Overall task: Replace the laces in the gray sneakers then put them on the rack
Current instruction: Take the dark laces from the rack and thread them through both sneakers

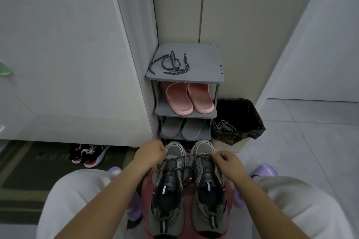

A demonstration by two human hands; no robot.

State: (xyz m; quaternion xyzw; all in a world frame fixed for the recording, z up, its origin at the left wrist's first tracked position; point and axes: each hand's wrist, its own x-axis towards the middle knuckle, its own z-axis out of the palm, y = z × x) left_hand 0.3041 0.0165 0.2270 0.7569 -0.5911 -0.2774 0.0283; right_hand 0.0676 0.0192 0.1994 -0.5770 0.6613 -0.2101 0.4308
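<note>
Sneakers: gray sneakers (188, 190) side by side on a pink stool (148, 182), below the rack (184, 77).
Hands: left hand (150, 152) and right hand (226, 161) each pinch an end of the dark lace (186, 158), stretched across both toes.
Rack top: spare lace (169, 64).

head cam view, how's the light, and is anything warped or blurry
In the head view the light is dim, flat and bluish, no hard shadows; wide-angle distortion bows the wall edges; the gray sneakers and lace held by left hand and right hand look sharp; the doormat lettering is too soft to read.
</note>
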